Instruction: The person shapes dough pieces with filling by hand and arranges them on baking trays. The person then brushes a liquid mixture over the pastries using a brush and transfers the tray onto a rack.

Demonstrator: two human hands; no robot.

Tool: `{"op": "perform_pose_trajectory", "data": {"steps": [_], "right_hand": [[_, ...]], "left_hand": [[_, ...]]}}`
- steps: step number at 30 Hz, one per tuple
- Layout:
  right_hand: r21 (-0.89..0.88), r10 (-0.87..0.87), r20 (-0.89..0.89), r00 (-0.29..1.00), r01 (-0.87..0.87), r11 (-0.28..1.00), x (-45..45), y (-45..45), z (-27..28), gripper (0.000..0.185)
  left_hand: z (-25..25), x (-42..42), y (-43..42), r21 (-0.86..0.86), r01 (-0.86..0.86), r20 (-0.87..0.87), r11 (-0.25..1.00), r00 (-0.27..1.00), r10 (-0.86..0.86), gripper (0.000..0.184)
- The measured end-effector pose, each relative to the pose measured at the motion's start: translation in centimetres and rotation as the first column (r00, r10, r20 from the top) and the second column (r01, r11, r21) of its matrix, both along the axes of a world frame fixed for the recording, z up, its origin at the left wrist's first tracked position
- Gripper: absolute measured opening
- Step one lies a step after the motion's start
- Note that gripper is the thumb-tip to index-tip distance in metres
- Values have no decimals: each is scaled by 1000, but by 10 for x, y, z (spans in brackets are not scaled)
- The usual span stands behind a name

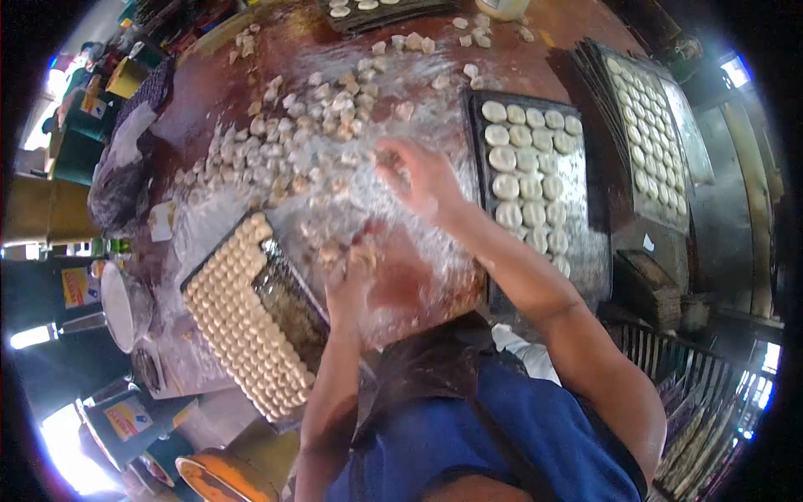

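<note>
My left hand (350,280) is low over the floured red table, between two trays, with its fingers round a pale dough piece (365,253). My right hand (416,174) hovers farther forward over the flour; its fingers curl, and whatever lies under them is hidden. Many small dough lumps (284,138) lie scattered on the flour ahead and to the left. Left of my left hand, a tilted tray (293,309) holds rows of small dough balls (242,309), with a bare dark part. To the right, a black tray (577,243) bears flattened dough rounds (505,159).
Stacked trays with more rounds (648,134) stand at the far right. Another tray (376,17) and a pale tub (502,7) are at the far edge. A white bowl (122,307) and a dark cloth bundle (121,188) sit at the left.
</note>
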State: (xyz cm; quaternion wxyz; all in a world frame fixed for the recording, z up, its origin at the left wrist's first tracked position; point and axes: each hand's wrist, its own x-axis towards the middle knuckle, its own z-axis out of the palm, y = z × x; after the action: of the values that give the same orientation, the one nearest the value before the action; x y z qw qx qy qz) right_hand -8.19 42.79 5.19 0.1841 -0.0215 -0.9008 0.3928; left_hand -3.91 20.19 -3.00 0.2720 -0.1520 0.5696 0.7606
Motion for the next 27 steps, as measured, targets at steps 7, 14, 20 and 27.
{"op": "perform_pose_trajectory", "data": {"steps": [7,14,20,27], "right_hand": [[-234,103,175,979,-61,970,108,-113,-22,34],[45,-121,210,970,114,992,151,-139,16,27],[-158,-20,16,1000,22,987,143,-110,-37,29],[-26,103,148,984,-101,995,137,-65,-71,33]], "left_hand": [[72,20,-57,39,229,-77,973,971,-226,28],[89,41,-59,-294,452,-345,842,772,-534,28],[31,44,-35,-571,280,-529,772,593,-607,33],[1,22,-14,-642,160,-693,750,298,-657,33]]}}
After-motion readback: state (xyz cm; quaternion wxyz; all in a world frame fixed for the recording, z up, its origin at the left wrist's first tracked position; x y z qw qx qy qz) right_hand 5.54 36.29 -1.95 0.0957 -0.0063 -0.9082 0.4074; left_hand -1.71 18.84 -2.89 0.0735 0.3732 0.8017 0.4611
